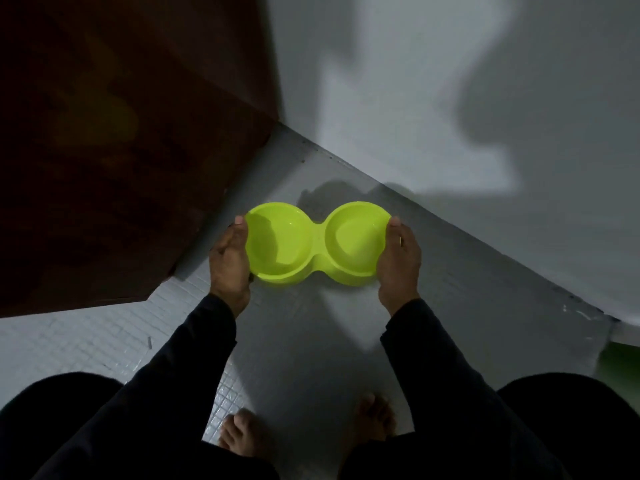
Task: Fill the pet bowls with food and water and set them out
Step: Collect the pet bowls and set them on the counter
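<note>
A lime-green double pet bowl (pixel 317 242) with two round wells sits low over the grey floor, close to a corner of the room. Both wells look empty, with no food or water showing. My left hand (pixel 230 261) grips the bowl's left end, thumb on the rim and fingers underneath. My right hand (pixel 398 258) grips the right end the same way. Whether the bowl rests on the floor or hangs just above it, I cannot tell.
A dark brown wooden door or cabinet panel (pixel 121 150) stands to the left, its lower edge near the bowl. A pale wall (pixel 450 98) runs behind and to the right. My bare feet (pixel 242 434) stand on the tiled floor below. Something green (pixel 620 362) shows at the right edge.
</note>
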The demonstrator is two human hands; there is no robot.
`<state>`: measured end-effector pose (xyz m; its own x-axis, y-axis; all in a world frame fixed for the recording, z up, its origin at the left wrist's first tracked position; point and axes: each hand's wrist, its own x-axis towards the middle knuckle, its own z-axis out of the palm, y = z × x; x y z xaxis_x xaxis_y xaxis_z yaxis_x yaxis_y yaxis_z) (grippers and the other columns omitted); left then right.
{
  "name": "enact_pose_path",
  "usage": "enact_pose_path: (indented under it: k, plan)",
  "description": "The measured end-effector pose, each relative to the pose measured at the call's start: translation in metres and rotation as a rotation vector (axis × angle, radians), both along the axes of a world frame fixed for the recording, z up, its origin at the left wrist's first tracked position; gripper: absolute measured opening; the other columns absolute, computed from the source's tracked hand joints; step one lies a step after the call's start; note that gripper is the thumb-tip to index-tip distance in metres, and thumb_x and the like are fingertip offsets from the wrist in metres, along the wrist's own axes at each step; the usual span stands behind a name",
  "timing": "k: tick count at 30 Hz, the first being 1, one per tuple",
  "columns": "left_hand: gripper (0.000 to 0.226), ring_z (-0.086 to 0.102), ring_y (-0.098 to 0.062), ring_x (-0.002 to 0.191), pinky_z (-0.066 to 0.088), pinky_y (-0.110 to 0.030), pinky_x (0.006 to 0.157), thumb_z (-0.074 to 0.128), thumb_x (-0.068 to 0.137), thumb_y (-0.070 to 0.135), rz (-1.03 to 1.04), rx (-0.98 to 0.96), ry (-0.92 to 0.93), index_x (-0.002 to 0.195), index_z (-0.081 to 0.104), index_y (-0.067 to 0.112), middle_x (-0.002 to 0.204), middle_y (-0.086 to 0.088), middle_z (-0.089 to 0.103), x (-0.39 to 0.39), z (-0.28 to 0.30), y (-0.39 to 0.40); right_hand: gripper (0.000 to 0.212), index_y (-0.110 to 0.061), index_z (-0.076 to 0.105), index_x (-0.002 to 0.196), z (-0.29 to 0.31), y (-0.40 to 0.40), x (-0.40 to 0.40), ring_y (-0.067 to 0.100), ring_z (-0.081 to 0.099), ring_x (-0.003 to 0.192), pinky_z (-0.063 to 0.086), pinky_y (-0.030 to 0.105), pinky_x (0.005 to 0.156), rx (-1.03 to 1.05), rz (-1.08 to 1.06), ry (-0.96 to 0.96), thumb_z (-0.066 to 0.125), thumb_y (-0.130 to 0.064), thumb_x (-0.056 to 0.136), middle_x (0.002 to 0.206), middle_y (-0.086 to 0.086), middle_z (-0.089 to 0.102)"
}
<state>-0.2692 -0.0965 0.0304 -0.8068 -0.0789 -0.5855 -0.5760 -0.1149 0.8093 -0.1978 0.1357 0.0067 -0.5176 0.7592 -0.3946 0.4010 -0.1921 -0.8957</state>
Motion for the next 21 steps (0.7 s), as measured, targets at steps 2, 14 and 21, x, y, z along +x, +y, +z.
enact_pose_path:
  k: [2, 14, 21]
  plan:
    - [0.04, 0.067, -0.027, 0.12, 0.055, -0.051, 0.1, 0.055, 0.102, 0.051, -0.001, -0.005, -0.005, 0.127, 0.071, 0.024, 0.128, -0.001, 0.073, 0.002, 0.024, 0.008, 0.027, -0.026, 0.066, 0.09, 0.022, 0.006, 0.005, 0.007, 0.052, 0.084, 0.043, 0.03, 0.078, -0.006, 0.0, -0.008, 0.051, -0.046, 0.101, 0.086, -0.013, 0.058]
    - [0.026, 0.067, -0.025, 0.116, 0.056, -0.049, 0.093, 0.055, 0.105, 0.043, -0.016, -0.004, -0.044, 0.094, 0.078, 0.036, 0.118, 0.004, 0.074, 0.02, 0.211, 0.042, 0.036, -0.026, 0.07, 0.1, 0.204, 0.034, 0.034, 0.008, 0.06, 0.093, 0.05, 0.032, 0.089, -0.022, -0.046, -0.007, 0.051, -0.056, 0.096, 0.098, -0.01, 0.067]
    - [0.023, 0.066, -0.024, 0.118, 0.053, -0.052, 0.104, 0.053, 0.106, 0.041, -0.026, -0.013, -0.017, 0.097, 0.073, 0.035, 0.113, 0.011, 0.073, 0.032, 0.347, 0.036, 0.035, -0.024, 0.068, 0.103, 0.347, 0.029, 0.048, 0.011, 0.054, 0.094, 0.046, 0.03, 0.085, -0.004, -0.026, -0.001, 0.05, -0.053, 0.097, 0.104, -0.005, 0.062]
